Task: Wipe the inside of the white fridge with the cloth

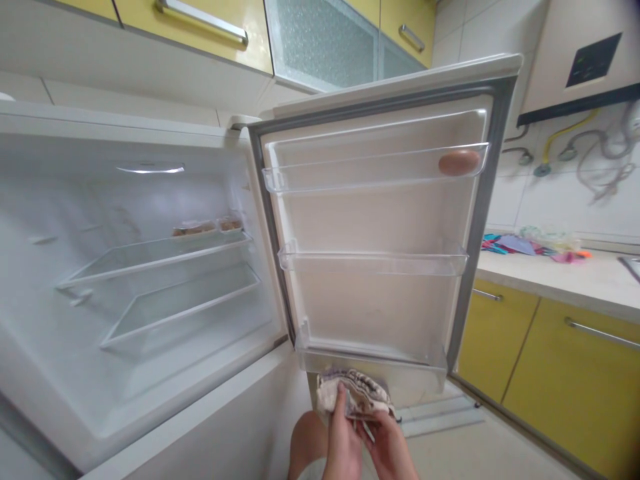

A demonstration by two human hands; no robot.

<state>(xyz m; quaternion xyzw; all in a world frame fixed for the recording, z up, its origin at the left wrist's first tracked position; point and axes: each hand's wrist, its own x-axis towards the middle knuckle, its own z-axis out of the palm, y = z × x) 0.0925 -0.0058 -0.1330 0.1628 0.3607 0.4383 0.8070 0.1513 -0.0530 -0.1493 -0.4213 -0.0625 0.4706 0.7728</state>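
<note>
A folded, patterned cloth (pixel 357 388) is held between my two hands, low in front of the bottom door bin (pixel 370 360). My left hand (pixel 344 430) grips its left part, thumb on top. My right hand (pixel 387 440) closes on its lower right side, with some fingers hidden under the cloth. The fridge door (pixel 370 307) stands wide open, with clear bins on its inside. An oval reddish-brown thing (pixel 459 162) lies at the right end of the top bin. On the upper glass shelf (pixel 165 257) inside sit clear packs of brown food (pixel 195 229).
Yellow cabinets (pixel 570 380) and a white counter (pixel 600 277) stand right of the door. Coloured cloths (pixel 520 245) lie on the counter. A water heater (pixel 585 60) with hoses hangs above. My knee (pixel 306 437) is close to the fridge front.
</note>
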